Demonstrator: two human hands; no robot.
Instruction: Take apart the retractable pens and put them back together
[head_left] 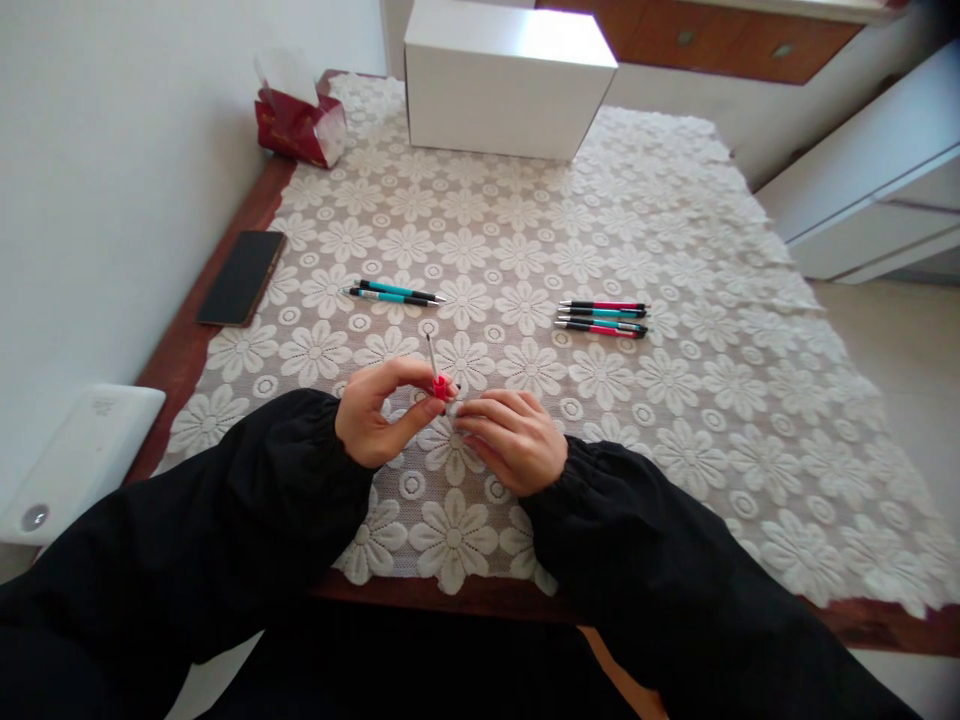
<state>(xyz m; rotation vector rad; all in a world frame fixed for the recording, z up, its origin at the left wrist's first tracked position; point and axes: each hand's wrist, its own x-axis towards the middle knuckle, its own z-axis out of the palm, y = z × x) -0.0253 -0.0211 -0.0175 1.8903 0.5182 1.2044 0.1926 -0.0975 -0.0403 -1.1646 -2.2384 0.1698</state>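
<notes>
My left hand [379,412] pinches a pink pen part [439,385] with a thin refill [431,352] sticking up and away from it. Touching it from the right, my right hand [514,438] grips a small pale piece at the pink part's end; most of that piece is hidden by my fingers. Both hands hover just above the lace tablecloth [675,430] near the table's front edge. Two teal pens [394,293] lie beyond my left hand. A row of several pink and teal pens [601,318] lies to the right of centre.
A black phone [241,277] lies at the left table edge. A red tissue box [300,122] and a white cardboard box [506,80] stand at the back. A white device [71,460] sits left of the table. White drawers [877,180] stand at the right.
</notes>
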